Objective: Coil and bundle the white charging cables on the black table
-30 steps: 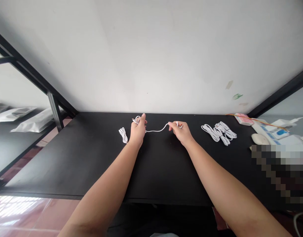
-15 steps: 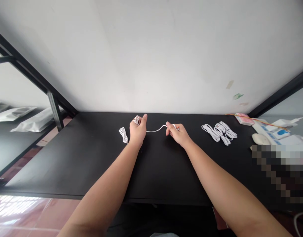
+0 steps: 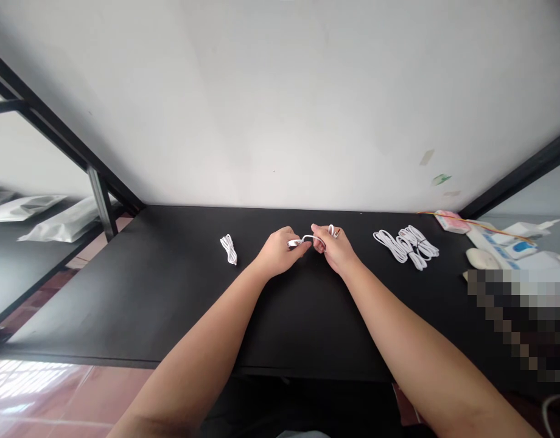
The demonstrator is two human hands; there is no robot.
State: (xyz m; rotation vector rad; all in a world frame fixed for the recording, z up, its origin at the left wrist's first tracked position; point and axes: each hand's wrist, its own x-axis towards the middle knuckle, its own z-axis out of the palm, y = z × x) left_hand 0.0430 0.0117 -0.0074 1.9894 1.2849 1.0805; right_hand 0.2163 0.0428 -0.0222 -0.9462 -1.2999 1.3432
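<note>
Both my hands meet over the middle of a black table [image 3: 170, 292]. My left hand [image 3: 280, 250] and my right hand [image 3: 335, 248] each grip part of one thin white cable [image 3: 307, 238], bunched in loops between the fingertips; a short loop pokes up above my right hand. How much of the cable is coiled inside the fists is hidden. A small bundled white cable [image 3: 229, 249] lies on the table to the left of my left hand, apart from it.
A pile of several white cables [image 3: 406, 243] lies to the right. Further right are a pink packet [image 3: 451, 220], a white mouse [image 3: 479, 258] and white-blue boxes [image 3: 517, 246]. A white wall rises behind. Black frame posts [image 3: 100, 204] stand left, with plastic bags [image 3: 61, 226] on a neighbouring shelf.
My left hand moved right from near the small bundle to meet my right hand. The stretch of cable slung between them has shortened to a small bunch.
</note>
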